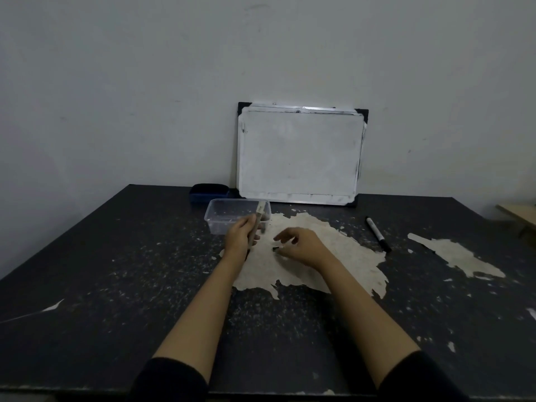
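My left hand (pixel 240 235) grips a pale marker (pixel 257 220) that points up and away, its upper end over the near right corner of a clear plastic container (pixel 223 211). My right hand (pixel 301 246) hovers low over the worn pale patch of the table, fingers loosely curled. Its fingertips pinch a small black piece (pixel 275 249), seemingly the marker's cap. A white dry-erase board (pixel 300 155) leans against the wall behind.
A black marker (pixel 378 234) lies on the dark table (pixel 116 271) to the right of my hands. A dark blue eraser (pixel 209 192) sits left of the board. A wooden edge (pixel 519 213) shows at the far right.
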Tool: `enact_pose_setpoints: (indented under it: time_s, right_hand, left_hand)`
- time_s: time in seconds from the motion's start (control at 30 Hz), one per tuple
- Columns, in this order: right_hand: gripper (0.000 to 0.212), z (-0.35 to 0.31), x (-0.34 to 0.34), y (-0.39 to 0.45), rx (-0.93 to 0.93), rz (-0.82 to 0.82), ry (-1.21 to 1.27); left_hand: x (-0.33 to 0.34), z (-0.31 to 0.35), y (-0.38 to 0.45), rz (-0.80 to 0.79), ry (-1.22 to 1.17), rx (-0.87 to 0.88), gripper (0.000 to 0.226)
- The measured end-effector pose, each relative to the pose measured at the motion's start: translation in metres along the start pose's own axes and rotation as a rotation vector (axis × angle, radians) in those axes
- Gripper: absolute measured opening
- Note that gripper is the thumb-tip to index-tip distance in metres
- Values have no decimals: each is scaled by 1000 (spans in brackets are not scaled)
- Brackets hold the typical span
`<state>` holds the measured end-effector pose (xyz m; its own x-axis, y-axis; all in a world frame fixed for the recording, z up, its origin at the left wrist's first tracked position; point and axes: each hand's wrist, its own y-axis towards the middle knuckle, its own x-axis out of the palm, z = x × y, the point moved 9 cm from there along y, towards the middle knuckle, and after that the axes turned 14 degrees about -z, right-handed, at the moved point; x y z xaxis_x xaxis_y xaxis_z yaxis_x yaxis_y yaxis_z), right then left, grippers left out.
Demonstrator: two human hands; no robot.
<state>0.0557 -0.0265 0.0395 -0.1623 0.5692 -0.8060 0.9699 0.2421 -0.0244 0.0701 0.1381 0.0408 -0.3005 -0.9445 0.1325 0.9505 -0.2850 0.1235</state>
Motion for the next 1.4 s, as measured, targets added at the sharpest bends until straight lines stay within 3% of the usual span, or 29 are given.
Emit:
enact_pose_setpoints:
  time_s: [0.13,0.27,0.43,1.0,1.4]
  right_hand:
    - [20,5,-2,-1,40,87,12]
    - [20,-5,-42,-10,-40,334,199]
    - [17,-23,-79,-15,-168,461,386]
    - [20,-47,-78,-9,-241,277,218]
    - [16,-45,-79,-15,-261,262,315]
  left_hand:
    - [8,1,-1,-70,-49,-1,28]
    - [5,-2,1,-77,67,-19,27]
    - [7,1,4,-85,165,9,27]
    - [15,5,5,-159,283,57,22]
    - [20,11,3,-147,294,93,28]
